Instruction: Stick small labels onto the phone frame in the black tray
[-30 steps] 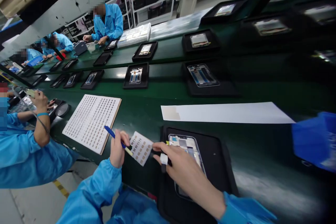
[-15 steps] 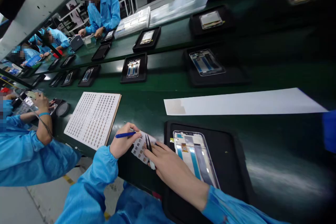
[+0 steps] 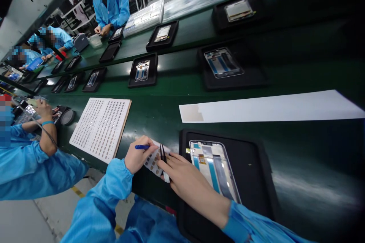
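My left hand [image 3: 139,156] is closed in a pinch around a blue pen-like tool [image 3: 142,147], its fingers at the upper edge of a small white sticker sheet [image 3: 151,164]. Rows of small tan and grey pieces sit on that sheet. Black tweezers [image 3: 163,153] stick out of my right hand [image 3: 182,172], tips pointing away from me. The same hand's fingers rest over the sheet's right side. Just right of it, a phone frame [image 3: 212,165] with blue strips lies in a black tray [image 3: 253,182], partly hidden by my right wrist.
A white board [image 3: 99,127] with rows of small pieces lies to the left. Beyond the tray is a long white paper strip [image 3: 256,109]. Several trays with phone parts line the green bench [image 3: 171,91]. A co-worker's arm [image 3: 47,144] is at far left; another person [image 3: 111,3] works across.
My left hand has moved right, over the sticker sheet and closer to the tweezers, carrying the blue tool. My right hand stays nearly in place. The view has shifted slightly.
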The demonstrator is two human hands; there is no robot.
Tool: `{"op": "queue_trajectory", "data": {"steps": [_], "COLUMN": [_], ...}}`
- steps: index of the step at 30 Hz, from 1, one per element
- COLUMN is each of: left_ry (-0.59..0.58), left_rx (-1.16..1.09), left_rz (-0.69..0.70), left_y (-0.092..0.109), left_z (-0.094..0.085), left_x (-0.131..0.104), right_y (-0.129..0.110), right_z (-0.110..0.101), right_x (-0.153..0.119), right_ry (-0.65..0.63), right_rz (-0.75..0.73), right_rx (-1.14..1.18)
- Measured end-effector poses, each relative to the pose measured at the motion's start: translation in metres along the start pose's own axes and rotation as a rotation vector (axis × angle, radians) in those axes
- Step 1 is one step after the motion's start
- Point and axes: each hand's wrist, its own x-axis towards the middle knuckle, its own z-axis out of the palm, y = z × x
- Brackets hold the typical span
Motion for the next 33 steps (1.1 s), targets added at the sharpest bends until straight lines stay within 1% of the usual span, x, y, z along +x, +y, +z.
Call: {"op": "queue_trajectory", "data": {"steps": [2,3,6,8,9,10,12,14,15,17,22,26,29,33], "left_ry": [0.006,0.020,0.111,0.165,0.173,0.163,0.115,0.049,0.025,0.012,0.082,0.139,0.185,0.278], "left_rx": [-0.037,-0.096,-0.369,-0.565,-0.659,-0.752,-0.905,-0.978,-0.984,-0.965,-0.899,-0.860,-0.807,-0.630], "left_rz": [-0.015,-0.047,-0.200,-0.287,-0.312,-0.325,-0.326,-0.313,-0.306,-0.283,-0.208,-0.147,-0.091,0.020], "left_y": [-0.001,-0.001,0.002,0.010,0.016,0.023,0.039,0.054,0.061,0.072,0.087,0.091,0.092,0.093], "left_z": [0.000,0.000,-0.003,-0.006,-0.008,-0.009,-0.009,-0.007,-0.005,0.001,0.020,0.031,0.038,0.042], "left_x": [0.000,-0.001,-0.001,-0.002,-0.003,-0.004,-0.007,-0.011,-0.012,-0.013,-0.008,-0.006,-0.007,-0.010], "right_y": [0.000,0.000,0.000,-0.001,-0.001,-0.001,0.000,0.001,0.000,-0.001,-0.007,-0.008,-0.008,-0.006], "right_z": [0.000,0.000,-0.004,-0.010,-0.014,-0.020,-0.031,-0.041,-0.046,-0.052,-0.061,-0.068,-0.072,-0.076], "right_x": [0.001,0.001,0.002,0.002,0.002,0.002,0.000,-0.001,-0.003,-0.006,-0.016,-0.024,-0.029,-0.032], "right_ry": [-0.002,-0.009,-0.046,-0.041,-0.007,0.056,0.253,0.459,0.534,0.624,0.743,0.792,0.800,0.805], "right_rz": [0.006,0.010,0.037,0.114,0.180,0.254,0.395,0.471,0.488,0.506,0.543,0.549,0.552,0.554], "right_rx": [0.005,0.011,0.057,0.165,0.256,0.360,0.562,0.696,0.737,0.785,0.793,0.786,0.770,0.741]}}
